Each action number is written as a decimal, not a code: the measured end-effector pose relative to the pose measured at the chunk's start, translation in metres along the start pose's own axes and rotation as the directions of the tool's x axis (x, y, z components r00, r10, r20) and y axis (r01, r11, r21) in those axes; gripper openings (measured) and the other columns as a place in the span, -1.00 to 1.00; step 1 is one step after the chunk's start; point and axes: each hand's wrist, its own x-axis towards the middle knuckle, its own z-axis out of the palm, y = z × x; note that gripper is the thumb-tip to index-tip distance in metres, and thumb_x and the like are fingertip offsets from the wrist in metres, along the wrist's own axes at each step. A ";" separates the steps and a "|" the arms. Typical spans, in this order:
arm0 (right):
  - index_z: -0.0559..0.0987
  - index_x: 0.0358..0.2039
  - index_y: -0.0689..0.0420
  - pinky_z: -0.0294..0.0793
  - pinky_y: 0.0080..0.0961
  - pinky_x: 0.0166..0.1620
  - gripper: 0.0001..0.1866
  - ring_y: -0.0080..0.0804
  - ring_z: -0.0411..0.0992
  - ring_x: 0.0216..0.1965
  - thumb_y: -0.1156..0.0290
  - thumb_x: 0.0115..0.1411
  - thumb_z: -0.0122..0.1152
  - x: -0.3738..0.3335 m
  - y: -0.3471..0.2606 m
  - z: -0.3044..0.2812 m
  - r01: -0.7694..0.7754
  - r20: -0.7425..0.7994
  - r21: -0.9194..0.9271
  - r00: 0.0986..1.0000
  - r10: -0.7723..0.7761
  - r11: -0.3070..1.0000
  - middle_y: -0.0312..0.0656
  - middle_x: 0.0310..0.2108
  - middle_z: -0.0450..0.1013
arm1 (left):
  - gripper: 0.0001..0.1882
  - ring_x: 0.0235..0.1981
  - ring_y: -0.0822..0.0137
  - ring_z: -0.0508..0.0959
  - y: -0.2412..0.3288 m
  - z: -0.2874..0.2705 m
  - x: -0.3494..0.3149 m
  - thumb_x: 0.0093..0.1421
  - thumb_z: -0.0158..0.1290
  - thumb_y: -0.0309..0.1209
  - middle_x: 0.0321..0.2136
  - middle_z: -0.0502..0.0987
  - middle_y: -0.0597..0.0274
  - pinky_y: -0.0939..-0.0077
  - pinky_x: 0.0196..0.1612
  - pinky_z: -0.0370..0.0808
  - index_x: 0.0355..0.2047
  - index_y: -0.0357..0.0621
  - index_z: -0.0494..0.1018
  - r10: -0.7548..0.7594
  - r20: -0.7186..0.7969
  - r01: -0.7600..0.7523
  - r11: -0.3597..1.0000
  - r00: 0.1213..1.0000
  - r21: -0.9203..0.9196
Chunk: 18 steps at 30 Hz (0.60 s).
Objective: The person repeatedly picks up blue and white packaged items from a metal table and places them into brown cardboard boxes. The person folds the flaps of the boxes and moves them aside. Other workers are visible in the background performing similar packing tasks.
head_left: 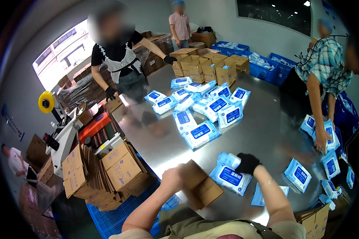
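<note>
Left grip (173, 178) holds brown carton (210, 195) — contact blurred.

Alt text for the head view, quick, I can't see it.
The left hand holds an open cardboard box; the black-gloved right hand touches blue packs. More packs lie across the metal table, with people around it.

1. Left hand (172, 178), bare: gripping the side of an open brown carton (208, 194) near the table's front edge.
2. Right hand (249, 163), black-gloved: curled over the end of a light-blue pack (228, 161).
3. Steel table (263, 119): loose heap of blue-and-white packs (218, 104) at the middle; open cartons (203, 71) at the far edge.
4. Co-worker's hand (322, 140), right side: on similar packs.
</note>
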 end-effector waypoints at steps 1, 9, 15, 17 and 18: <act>0.49 -0.14 0.14 0.51 -0.32 -0.13 -0.32 -0.22 0.52 -0.22 0.05 -0.29 0.40 0.025 0.022 -0.006 -0.085 0.163 0.064 0.984 0.074 0.994 0.01 -0.20 0.49 | -0.73 -0.35 -0.15 0.50 0.003 0.004 0.000 0.08 -0.10 -0.48 -0.46 0.52 -0.13 0.04 -0.28 0.41 -0.17 -0.12 0.39 0.005 0.024 -0.006 0.999 1.000 0.040; 0.16 0.19 -0.06 0.19 0.04 0.07 0.05 0.07 0.22 0.08 -0.10 -0.33 0.40 -0.026 -0.046 0.045 0.018 -0.239 -0.334 0.966 -0.103 0.942 0.09 0.08 0.21 | -0.71 -0.36 -0.10 0.52 0.005 0.005 0.007 -0.03 -0.02 -0.42 -0.45 0.53 -0.09 0.11 -0.29 0.45 -0.24 -0.15 0.37 -0.035 0.083 0.022 0.988 0.996 0.152; 0.38 0.02 0.07 0.37 -0.27 0.01 -0.35 -0.12 0.42 -0.07 0.04 -0.07 0.24 0.015 0.023 -0.034 -0.014 -0.060 0.316 0.998 0.034 0.949 0.00 -0.08 0.43 | -0.76 -0.32 -0.16 0.50 0.019 -0.001 0.005 0.03 -0.10 -0.48 -0.44 0.51 -0.17 0.05 -0.25 0.43 -0.25 -0.18 0.37 -0.097 0.103 0.079 0.983 0.990 0.168; 0.24 0.15 0.03 0.35 -0.25 0.05 -0.15 -0.04 0.38 -0.02 -0.04 -0.14 0.27 -0.001 0.000 -0.021 -0.005 -0.221 0.013 0.975 0.008 1.000 0.10 -0.05 0.39 | -0.77 -0.32 -0.17 0.51 0.027 0.005 0.010 -0.02 -0.08 -0.48 -0.44 0.52 -0.17 0.03 -0.25 0.43 -0.30 -0.22 0.37 -0.073 0.078 0.058 0.983 0.994 0.174; 0.17 0.19 0.02 0.34 -0.25 0.05 -0.06 -0.01 0.37 -0.01 -0.06 -0.19 0.30 -0.010 -0.023 -0.012 -0.059 -0.222 -0.114 0.975 0.033 0.992 0.13 -0.05 0.38 | -0.77 -0.31 -0.17 0.51 0.027 0.009 0.016 -0.03 -0.08 -0.48 -0.42 0.52 -0.18 0.03 -0.25 0.43 -0.30 -0.23 0.37 -0.062 0.084 0.046 0.984 0.995 0.174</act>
